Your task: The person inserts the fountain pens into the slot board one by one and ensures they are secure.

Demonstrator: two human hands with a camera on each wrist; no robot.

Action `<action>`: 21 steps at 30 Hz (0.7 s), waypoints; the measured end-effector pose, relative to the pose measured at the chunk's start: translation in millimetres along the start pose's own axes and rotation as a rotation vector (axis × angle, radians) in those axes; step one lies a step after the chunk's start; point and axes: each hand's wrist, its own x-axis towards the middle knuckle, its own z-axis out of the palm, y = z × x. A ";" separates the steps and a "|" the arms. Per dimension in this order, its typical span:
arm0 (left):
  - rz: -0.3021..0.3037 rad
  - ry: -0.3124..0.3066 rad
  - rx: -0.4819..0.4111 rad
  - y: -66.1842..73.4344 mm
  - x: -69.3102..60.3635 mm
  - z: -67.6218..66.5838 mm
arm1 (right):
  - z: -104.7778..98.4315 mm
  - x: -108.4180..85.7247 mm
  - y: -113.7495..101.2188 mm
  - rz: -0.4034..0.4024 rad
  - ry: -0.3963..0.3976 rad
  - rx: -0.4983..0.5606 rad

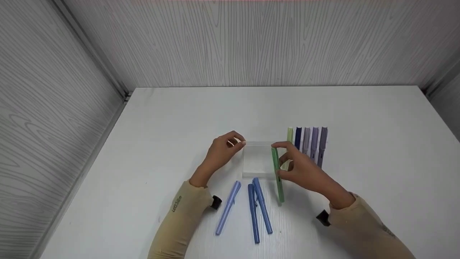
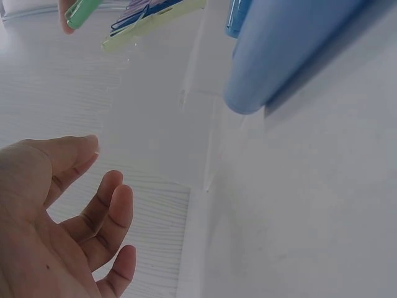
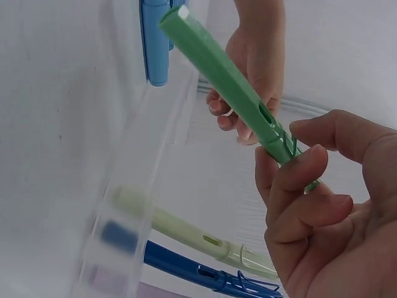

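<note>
A clear plastic tray (image 1: 258, 174) lies on the table. My left hand (image 1: 221, 151) pinches its far left corner between thumb and index finger, the other fingers loosely bent. In my right hand (image 1: 300, 167), thumb and fingers grip a green pen (image 3: 229, 81), tilted above the tray's near edge. Further right in the tray are a light green pen (image 3: 186, 231), a dark blue pen (image 3: 180, 261), and several purple-toned pens (image 1: 322, 144), side by side. My right hand partly hides them.
In front of the tray lie a light blue pen (image 1: 228, 208) and two darker blue pens, one (image 1: 253, 216) close beside the other (image 1: 264, 210). The white table (image 1: 107, 187) meets grey wood-grain panels (image 1: 230, 43) at the back and sides.
</note>
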 end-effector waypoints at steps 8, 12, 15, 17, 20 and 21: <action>-0.002 0.006 0.006 0.6 -0.2 0.1 | -4.0 3.8 1.5 -0.014 0.089 0.007; -0.009 0.004 0.006 -0.3 0.1 0.6 | -5.4 4.8 2.8 -0.026 0.154 0.004; -0.011 0.001 0.001 -1.1 0.2 0.7 | -6.4 5.6 3.0 -0.035 0.206 0.004; -0.009 0.001 -0.002 -1.3 0.3 0.6 | -7.0 6.2 2.9 -0.041 0.236 0.001; -0.002 -0.002 -0.002 -0.6 0.3 0.3 | -7.7 7.0 3.0 -0.051 0.277 -0.008; 0.000 -0.002 -0.002 -0.4 0.2 0.2 | -7.7 7.3 3.0 -0.052 0.287 -0.014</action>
